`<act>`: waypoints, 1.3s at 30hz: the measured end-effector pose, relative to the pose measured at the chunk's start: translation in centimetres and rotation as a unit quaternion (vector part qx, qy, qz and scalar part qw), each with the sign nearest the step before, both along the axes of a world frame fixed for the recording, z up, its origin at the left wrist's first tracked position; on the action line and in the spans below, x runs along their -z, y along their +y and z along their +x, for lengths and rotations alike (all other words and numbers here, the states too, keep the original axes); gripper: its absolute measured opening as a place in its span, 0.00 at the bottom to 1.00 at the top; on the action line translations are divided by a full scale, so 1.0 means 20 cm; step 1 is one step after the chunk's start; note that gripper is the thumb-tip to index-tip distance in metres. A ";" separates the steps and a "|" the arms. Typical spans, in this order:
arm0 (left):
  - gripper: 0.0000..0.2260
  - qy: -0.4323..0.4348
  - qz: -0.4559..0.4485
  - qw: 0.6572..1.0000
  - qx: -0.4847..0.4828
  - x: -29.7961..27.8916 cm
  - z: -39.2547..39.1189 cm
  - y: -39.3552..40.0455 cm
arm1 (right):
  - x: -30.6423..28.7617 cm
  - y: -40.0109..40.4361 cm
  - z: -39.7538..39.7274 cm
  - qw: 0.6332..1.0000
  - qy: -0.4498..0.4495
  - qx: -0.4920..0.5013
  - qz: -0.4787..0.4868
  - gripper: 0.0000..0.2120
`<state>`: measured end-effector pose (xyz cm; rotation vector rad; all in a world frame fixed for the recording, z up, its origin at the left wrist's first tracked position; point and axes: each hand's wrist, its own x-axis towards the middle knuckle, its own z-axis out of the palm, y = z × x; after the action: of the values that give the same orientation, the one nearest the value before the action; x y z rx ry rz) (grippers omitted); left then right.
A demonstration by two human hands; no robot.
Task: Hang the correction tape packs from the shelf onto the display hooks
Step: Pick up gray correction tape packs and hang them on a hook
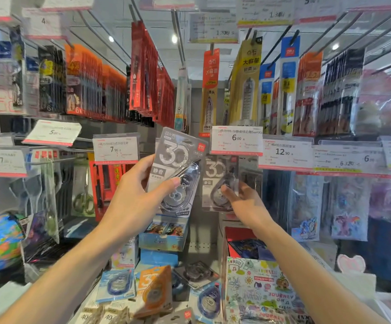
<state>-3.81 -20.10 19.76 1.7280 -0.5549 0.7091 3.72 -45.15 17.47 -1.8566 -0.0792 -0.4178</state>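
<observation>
Correction tape pack [177, 174], grey with a big "30" and a red "deli" badge at its top corner, is tilting in the left hand [133, 202], thumb clamped across its front, in front of the hooks. Another grey "30" pack [217, 181] is hanging just behind, under a price tag [236, 140] reading "6.00". The right hand [245, 202] is reaching toward that hanging pack with fingers spread apart, gripping nothing. Down on the shelf [189, 293], blue packs [117, 285] and an orange pack [154, 291] are lying loose.
</observation>
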 end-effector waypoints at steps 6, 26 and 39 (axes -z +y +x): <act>0.21 0.007 -0.020 0.999 0.024 0.06 -0.01 -0.02 | 0.06 -0.10 -0.08 0.998 0.033 0.010 0.045 0.21; 0.12 0.053 -0.095 0.988 0.110 0.22 0.00 -0.26 | 0.14 0.05 -0.45 0.986 -0.078 -0.137 0.053 0.30; 0.17 -0.116 0.076 0.989 -0.050 -0.09 -0.01 -0.21 | 0.15 -0.17 -0.50 0.985 -0.120 -0.111 0.055 0.19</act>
<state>-3.91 -24.32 21.60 1.8358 -0.7010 0.9672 -6.33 -48.49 14.56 -1.6608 -0.4154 -0.4786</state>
